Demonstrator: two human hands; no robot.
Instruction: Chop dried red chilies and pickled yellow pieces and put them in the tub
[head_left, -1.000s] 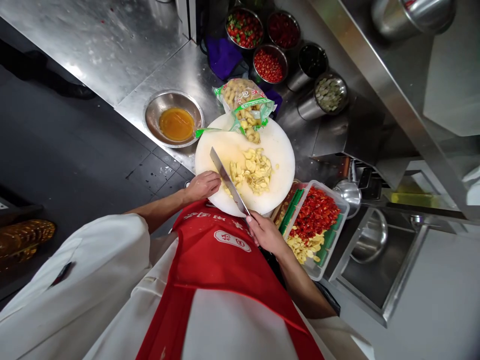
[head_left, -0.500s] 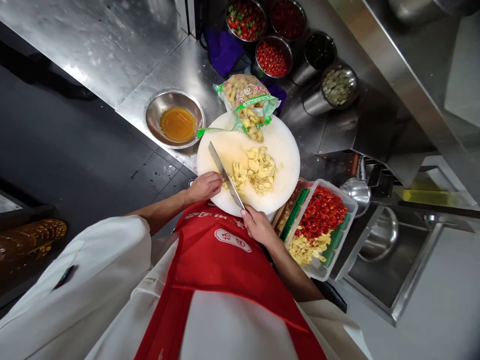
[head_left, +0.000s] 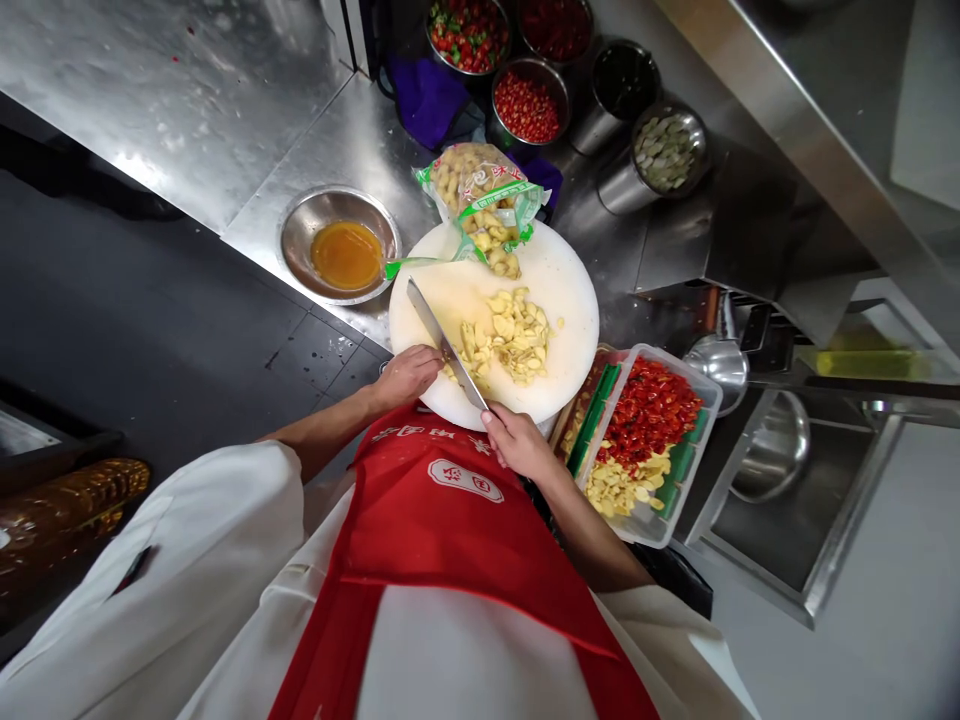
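My right hand point(head_left: 517, 440) is closed round the handle of a knife point(head_left: 448, 345), whose blade slants across a round white cutting board point(head_left: 570, 385). On the blade's left side, at the board's near left edge, my left hand point(head_left: 409, 377) has its fingers curled together; what lies under them is hidden. Pale yellow slices point(head_left: 521, 335) are piled on the board to the right of the blade. An open plastic bag point(head_left: 484, 190) of knobbly yellow pieces, like ginger, lies over the board's far edge.
A metal bowl point(head_left: 341, 245) of orange-brown liquid stands left of the board. At the right is a clear tub point(head_left: 679, 500) with chopped red peppers and yellow slices. Several metal containers point(head_left: 531, 103) stand at the back. Farther right is a sink point(head_left: 780, 530).
The camera view has shifted slightly, so the bowl and back containers appear farther left. Both hands and the knife keep nearly the same place at the board.
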